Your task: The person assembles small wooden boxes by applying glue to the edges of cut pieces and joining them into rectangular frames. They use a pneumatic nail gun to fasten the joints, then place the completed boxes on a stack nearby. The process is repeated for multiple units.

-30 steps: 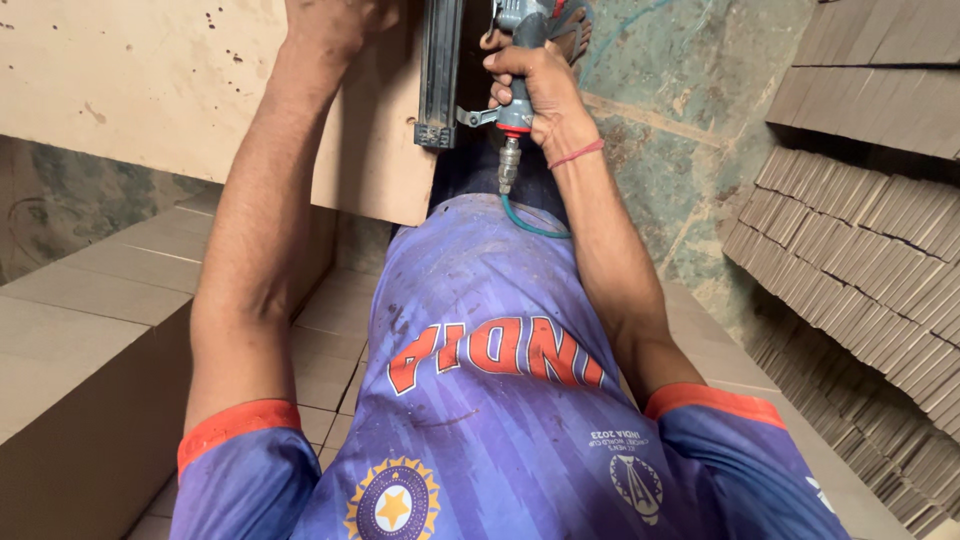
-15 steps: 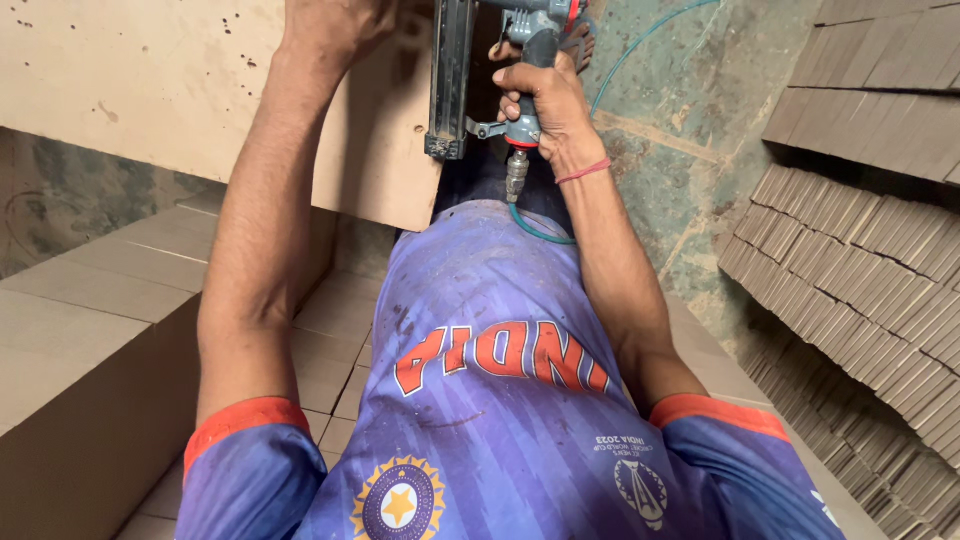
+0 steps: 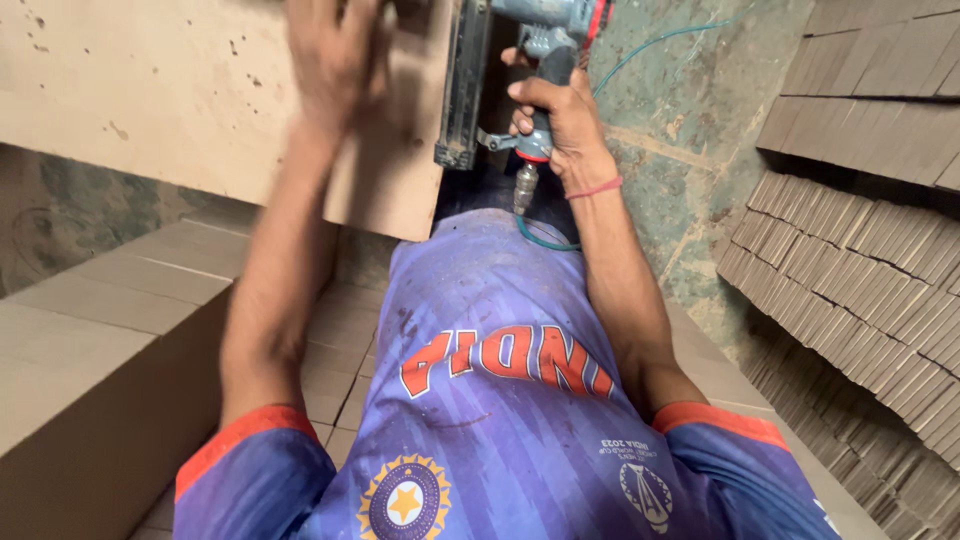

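Far left: big flat wooden board (image 3: 180, 100), pale, held up across the top of view, a few dark specks on its face. Below it at near left, stacks of cut board pieces (image 3: 110, 330), tan, laid flat in steps.

Left hand (image 3: 335, 55) is pressed flat against the board's face near its right edge, fingers spread, palm on the wood; grip open, nothing clasped. Hand is motion-blurred, so finger detail can't be read.

Just right of the board's edge: pneumatic nail gun (image 3: 520, 60), blue-grey body w/ long dark magazine hanging down along the board's right edge, touching or nearly so. Right hand (image 3: 560, 115) is closed tight round the gun's handle, fingers wrapped fully, red thread at the wrist. Green air hose (image 3: 545, 240) runs from the handle's base fitting, curling over the blue jersey.

Far right: stacked board strips (image 3: 860, 260) in slanted rows, beside a greenish wall.
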